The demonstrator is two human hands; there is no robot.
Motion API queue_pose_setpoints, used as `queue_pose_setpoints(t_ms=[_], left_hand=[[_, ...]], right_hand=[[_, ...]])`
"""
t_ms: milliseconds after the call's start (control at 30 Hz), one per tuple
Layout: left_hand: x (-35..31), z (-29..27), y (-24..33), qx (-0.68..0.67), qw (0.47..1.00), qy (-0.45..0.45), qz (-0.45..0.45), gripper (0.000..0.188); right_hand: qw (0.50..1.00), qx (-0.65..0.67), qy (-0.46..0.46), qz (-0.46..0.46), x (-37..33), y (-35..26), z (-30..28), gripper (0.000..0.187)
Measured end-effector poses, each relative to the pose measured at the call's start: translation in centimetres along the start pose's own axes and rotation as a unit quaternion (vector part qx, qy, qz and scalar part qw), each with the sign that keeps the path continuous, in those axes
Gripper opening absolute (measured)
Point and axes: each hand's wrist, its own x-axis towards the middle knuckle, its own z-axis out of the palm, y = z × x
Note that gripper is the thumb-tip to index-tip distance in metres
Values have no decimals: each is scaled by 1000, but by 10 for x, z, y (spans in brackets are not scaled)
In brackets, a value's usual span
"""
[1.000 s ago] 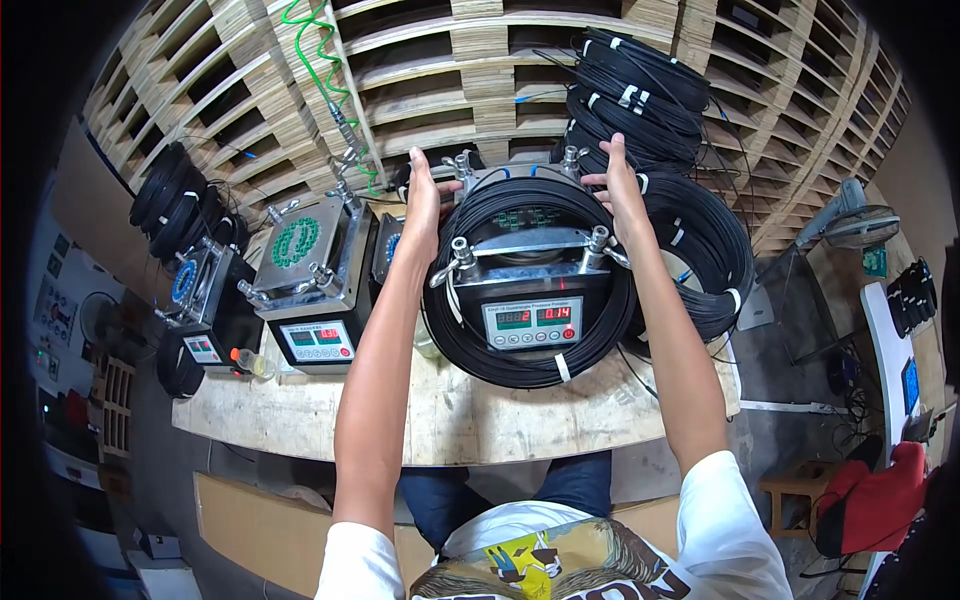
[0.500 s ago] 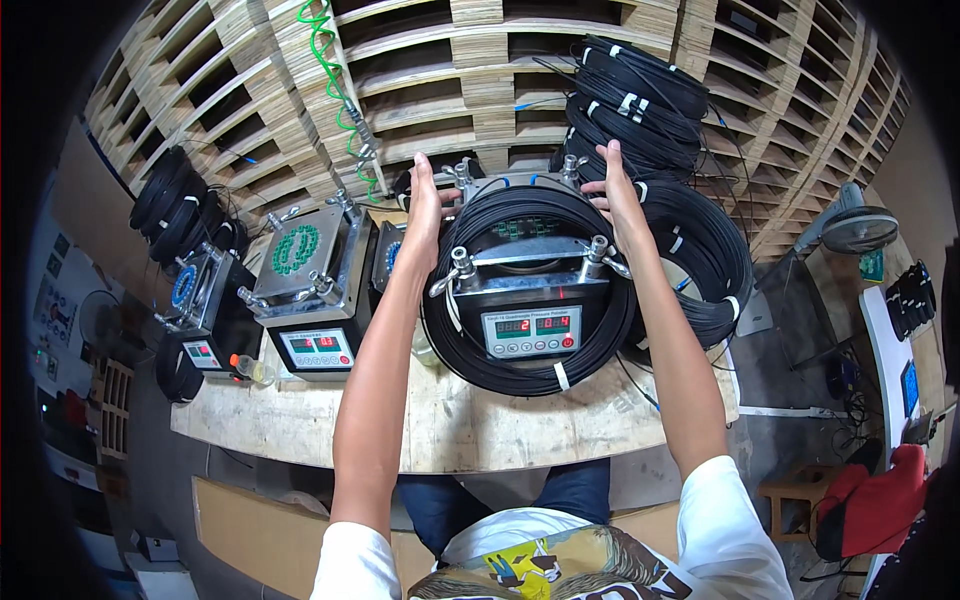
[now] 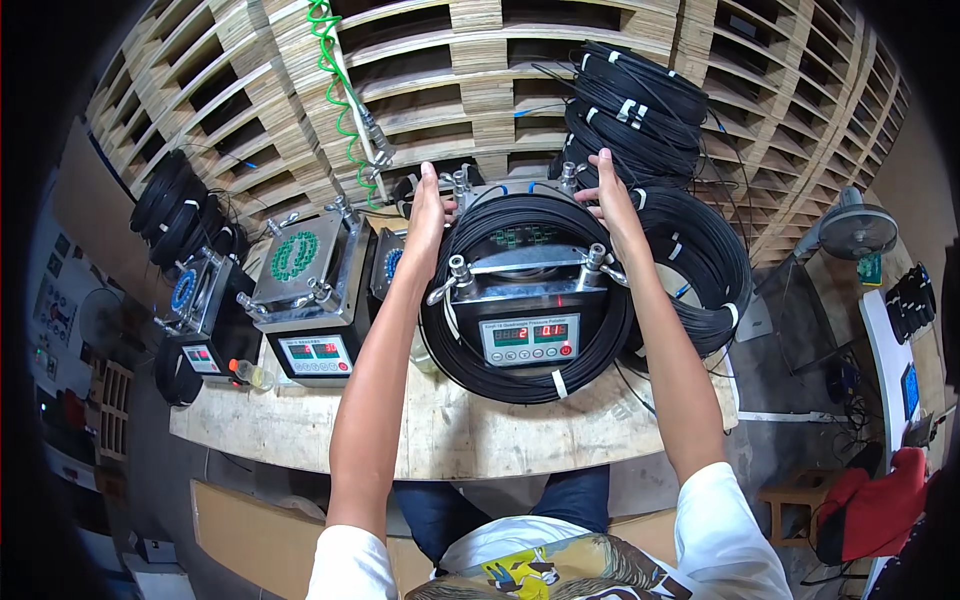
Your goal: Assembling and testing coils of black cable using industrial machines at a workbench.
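Observation:
A coil of black cable (image 3: 442, 340) hangs around a polishing machine (image 3: 530, 340) with a lit red-and-green display, near the middle of the bench. White ties show on the coil. My left hand (image 3: 428, 215) is at the upper left of the coil, thumb up, fingers stretched inward. On the other side, my right hand (image 3: 612, 205) mirrors it at the upper right, fingers apart. Both hands look open beside the machine's far clamp posts; whether they touch the coil, I cannot tell. The machine's metal top plate and near clamp knobs (image 3: 458, 268) show inside the loop.
Left on the wooden bench (image 3: 300, 420) are two similar machines, one with a ring of green connectors (image 3: 295, 257), plus a small orange-capped bottle (image 3: 250, 374). More black coils (image 3: 640, 110) are stacked at the back right. Behind stand wooden pallets (image 3: 420, 95); a fan (image 3: 858, 230) is at right.
My hands hold nearly the same pose, the right one shifted slightly left. Digits on the middle machine's display have changed, and the whole view has shifted a little.

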Motion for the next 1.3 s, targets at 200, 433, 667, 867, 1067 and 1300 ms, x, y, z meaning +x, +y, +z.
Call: queue_pose_setpoints(t_ms=[200, 433, 667, 867, 1067, 1300], left_hand=[[1, -3, 1, -21, 1000, -19, -13, 94], [-7, 4, 11, 15, 1000, -9, 15, 93], [-7, 7, 8, 56, 998, -3, 42, 93], [-4, 8, 3, 59, 996, 40, 47, 91], [-8, 8, 8, 39, 997, 35, 62, 91], [-7, 7, 7, 62, 996, 20, 56, 95]], right_hand=[[999, 36, -17, 2, -7, -3, 3, 96], [999, -19, 25, -25, 1, 4, 1, 94], [999, -19, 26, -41, -3, 0, 4, 93], [998, -12, 21, -50, -3, -1, 4, 93], [998, -19, 36, -45, -3, 0, 3, 95], [998, -42, 19, -33, 4, 6, 6, 98]])
